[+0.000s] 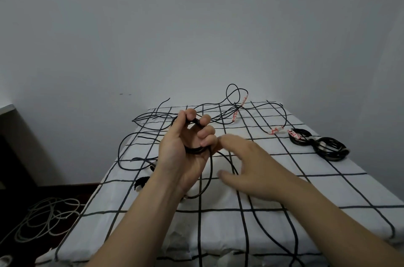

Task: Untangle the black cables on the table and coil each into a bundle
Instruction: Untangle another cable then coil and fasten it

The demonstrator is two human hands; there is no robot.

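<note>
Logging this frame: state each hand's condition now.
Left hand: fingers curled round the black cable coil.
Right hand: open, blurred, gripping nothing visible.

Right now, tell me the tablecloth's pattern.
The tablecloth is white with black grid lines; head view.

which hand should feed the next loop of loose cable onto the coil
Right, probably. The right hand is open beside the loose cable hanging from the coil; the left hand grips that coil.
</note>
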